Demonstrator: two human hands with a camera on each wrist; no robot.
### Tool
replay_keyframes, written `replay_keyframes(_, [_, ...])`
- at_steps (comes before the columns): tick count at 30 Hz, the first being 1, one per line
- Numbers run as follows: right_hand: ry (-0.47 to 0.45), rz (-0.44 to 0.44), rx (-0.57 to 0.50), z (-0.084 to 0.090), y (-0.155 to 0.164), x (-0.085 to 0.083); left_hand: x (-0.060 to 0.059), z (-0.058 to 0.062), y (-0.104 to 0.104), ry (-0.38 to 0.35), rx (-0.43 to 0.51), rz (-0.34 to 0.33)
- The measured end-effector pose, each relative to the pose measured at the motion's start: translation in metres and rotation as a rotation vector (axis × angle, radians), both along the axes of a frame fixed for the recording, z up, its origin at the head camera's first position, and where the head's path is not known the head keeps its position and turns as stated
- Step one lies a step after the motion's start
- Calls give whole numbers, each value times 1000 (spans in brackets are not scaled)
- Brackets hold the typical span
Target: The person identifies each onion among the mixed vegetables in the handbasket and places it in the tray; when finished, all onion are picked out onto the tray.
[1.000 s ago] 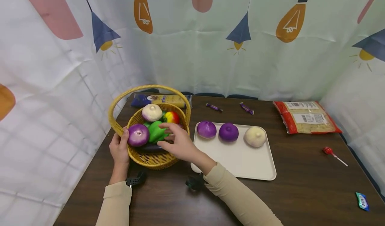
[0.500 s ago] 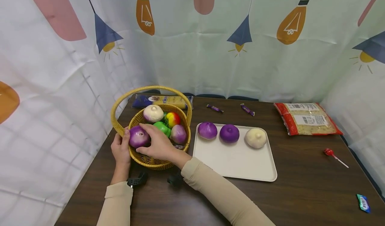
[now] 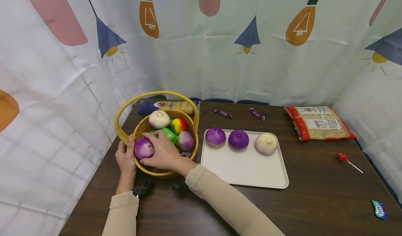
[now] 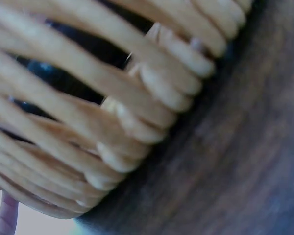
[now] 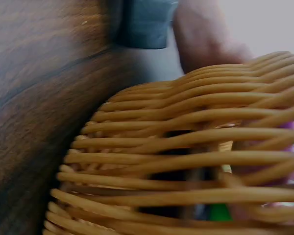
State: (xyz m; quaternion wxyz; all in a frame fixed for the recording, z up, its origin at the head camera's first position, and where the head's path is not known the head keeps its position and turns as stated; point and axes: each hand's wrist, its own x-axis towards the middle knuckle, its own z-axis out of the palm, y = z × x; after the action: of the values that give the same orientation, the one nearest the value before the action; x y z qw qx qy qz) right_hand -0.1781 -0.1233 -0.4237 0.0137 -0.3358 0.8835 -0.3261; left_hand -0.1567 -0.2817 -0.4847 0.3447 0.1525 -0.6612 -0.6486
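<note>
My right hand (image 3: 163,152) has slid from the green pepper (image 3: 169,135) across the basket (image 3: 157,173) and now curls over the purple onion (image 3: 143,147) at its left side, seemingly ready to lift. My left hand (image 3: 125,155) grips the basket's left rim. 3 onions already sit on the tray (image 3: 251,169) right of the basket.

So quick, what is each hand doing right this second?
Left hand: grips the rim of the wicker basket.
Right hand: fingers curled over the purple onion in the basket.
</note>
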Motion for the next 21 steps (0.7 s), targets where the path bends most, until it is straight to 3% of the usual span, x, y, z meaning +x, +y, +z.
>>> replay_keyframes(3, [-28, -15, -54, 8, 10, 4, 2, 4, 1, 23, 13, -20])
replay_keyframes(11, [-104, -24, -267, 27, 62, 14, 10, 28, 15, 68, -12, -42])
replay_keyframes(16, [-167, -17, -435, 22, 99, 19, 3, 14, 9, 76, 31, -43])
replay_keyframes(21, [-181, -42, -492, 15, 131, 22, -2, 2, 4, 78, 62, -23])
